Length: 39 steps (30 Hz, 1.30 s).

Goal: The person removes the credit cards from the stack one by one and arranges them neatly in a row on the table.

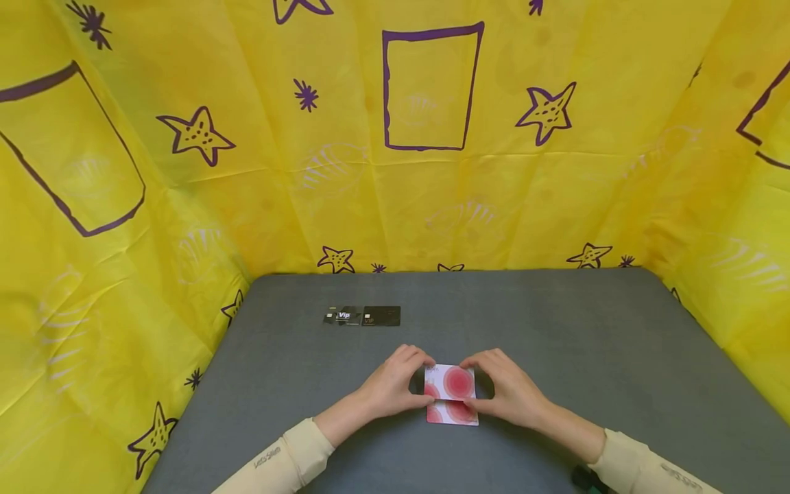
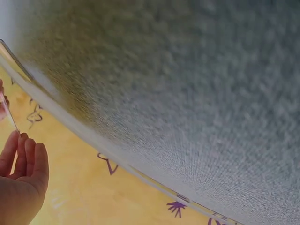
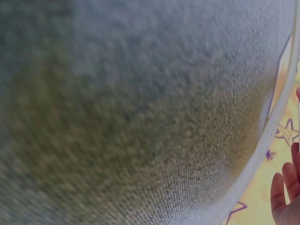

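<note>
Both hands hold a white card with pink-red circles (image 1: 443, 379), one at each short side. My left hand (image 1: 395, 384) pinches its left edge between thumb and fingers, and my right hand (image 1: 509, 391) does the same on the right. A second card of the same pattern (image 1: 453, 414) shows beneath its near edge, partly covered by it in the head view. Seen nearly edge-on, the held card (image 2: 10, 115) is a thin line at the left hand's fingertips in the left wrist view. The right wrist view catches only some right-hand fingers (image 3: 285, 183).
Farther back on the grey table (image 1: 555, 343) lie two dark VIP cards side by side, a patterned one (image 1: 343, 316) on the left and a black one (image 1: 382, 316) on the right. Yellow printed cloth (image 1: 345, 206) walls the back and sides. A dark object (image 1: 586, 478) sits by the right sleeve.
</note>
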Motion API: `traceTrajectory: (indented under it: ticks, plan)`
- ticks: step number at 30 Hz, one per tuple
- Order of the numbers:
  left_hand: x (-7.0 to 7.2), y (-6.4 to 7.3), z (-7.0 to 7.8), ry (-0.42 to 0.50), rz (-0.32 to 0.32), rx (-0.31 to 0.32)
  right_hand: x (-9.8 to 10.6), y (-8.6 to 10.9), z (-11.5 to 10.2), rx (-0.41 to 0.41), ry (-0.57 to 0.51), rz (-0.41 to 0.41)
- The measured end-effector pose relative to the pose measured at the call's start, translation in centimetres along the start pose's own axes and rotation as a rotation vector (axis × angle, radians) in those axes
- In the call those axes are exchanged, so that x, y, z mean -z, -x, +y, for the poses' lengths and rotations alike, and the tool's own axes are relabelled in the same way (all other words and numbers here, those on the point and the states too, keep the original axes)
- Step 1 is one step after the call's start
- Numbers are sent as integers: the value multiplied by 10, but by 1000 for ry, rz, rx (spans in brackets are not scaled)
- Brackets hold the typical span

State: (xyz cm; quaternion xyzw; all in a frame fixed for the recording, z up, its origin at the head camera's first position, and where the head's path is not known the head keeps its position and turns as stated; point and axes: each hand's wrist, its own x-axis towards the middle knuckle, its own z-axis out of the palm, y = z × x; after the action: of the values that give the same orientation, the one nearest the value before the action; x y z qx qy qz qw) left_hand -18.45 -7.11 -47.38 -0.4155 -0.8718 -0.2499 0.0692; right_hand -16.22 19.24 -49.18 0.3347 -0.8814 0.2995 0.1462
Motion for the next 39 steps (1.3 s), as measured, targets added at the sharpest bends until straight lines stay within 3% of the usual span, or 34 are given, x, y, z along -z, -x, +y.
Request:
traceTrajectory:
  ticks: [7, 16, 24, 31, 39]
  plan:
    - [4, -6, -6, 21, -27, 40, 2, -8, 3, -22, -3, -10]
    - [3, -13, -21, 5, 16, -2, 2, -21, 12, -22, 32, -19]
    - [7, -23, -33, 40, -47, 82, -1, -35, 22, -30, 35, -34]
    - [6, -32, -49, 46, -45, 60, -3, -47, 32, -48, 32, -64]
    - [6, -42, -67, 31, -73, 93, -7, -63, 43, -102, 49, -127]
